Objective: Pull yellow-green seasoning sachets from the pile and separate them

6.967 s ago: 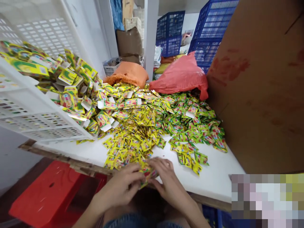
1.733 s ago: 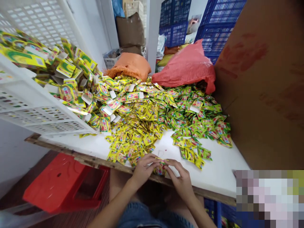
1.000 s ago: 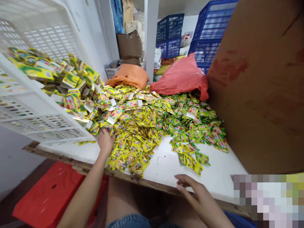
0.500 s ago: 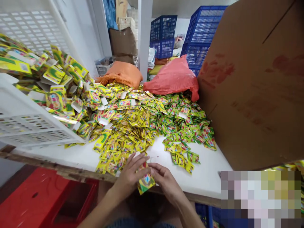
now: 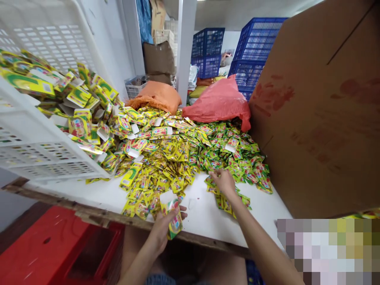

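Note:
My left hand [image 5: 162, 228] holds a small yellow-green box [image 5: 175, 221] upright over the table's front edge, its white top flap standing up. Reaching forward, my right hand [image 5: 223, 181] is over the near edge of the green sachets [image 5: 219, 158], with its fingers bent; whether they grip a sachet is too small to tell. Yellow sachets [image 5: 163, 162] form a heap to the left of the green ones. More of the small boxes [image 5: 80, 124] spill out of a tipped white crate [image 5: 56, 152] at the left.
On the white table [image 5: 198, 213], an orange sack [image 5: 160, 94] and a red sack [image 5: 218, 103] lie behind the heaps. A large cardboard carton [image 5: 320, 118] walls the right side. Blue crates [image 5: 258, 43] stand behind, and a red stool [image 5: 44, 245] is at lower left.
My right hand has left the box and moved forward and right to the green sachets. The box remains in my left hand, now more upright. The view has shifted slightly.

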Demonstrator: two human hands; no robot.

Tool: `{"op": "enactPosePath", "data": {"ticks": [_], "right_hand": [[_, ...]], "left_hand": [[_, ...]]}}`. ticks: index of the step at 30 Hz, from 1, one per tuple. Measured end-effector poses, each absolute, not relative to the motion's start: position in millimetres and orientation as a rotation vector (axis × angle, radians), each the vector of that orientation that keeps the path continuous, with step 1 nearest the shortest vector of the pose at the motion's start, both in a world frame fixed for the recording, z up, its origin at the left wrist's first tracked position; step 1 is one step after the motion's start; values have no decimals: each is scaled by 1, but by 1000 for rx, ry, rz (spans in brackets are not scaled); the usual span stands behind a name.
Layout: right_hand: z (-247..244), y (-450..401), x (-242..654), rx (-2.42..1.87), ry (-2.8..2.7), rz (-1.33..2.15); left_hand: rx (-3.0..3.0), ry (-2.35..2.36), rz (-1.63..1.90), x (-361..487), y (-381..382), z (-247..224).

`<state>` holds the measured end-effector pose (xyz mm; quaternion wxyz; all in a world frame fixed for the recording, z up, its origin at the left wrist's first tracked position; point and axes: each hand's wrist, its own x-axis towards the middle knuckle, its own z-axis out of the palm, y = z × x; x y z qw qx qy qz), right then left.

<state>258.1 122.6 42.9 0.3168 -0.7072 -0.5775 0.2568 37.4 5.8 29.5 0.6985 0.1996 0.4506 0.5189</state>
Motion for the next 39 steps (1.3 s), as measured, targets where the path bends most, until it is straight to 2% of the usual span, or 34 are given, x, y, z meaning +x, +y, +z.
{"op": "enactPosePath", "data": {"ticks": [6, 19, 27, 33, 39], "right_hand": [[21, 157, 286, -2149, -1621, 518], [-5, 101, 278, -2215, -1617, 307], [3, 92, 264, -2237, -1784, 162], [10, 102, 266, -2126, -2022, 333], [10, 88, 273, -2016, -2012, 599]], "left_hand": [[451, 1067, 1144, 38, 2, 27], [503, 1060, 1090, 40, 6, 22], [576, 1006, 1019, 35, 6, 18], [746, 949, 949, 38, 9, 18], [781, 995, 943, 42, 18, 16]]}}
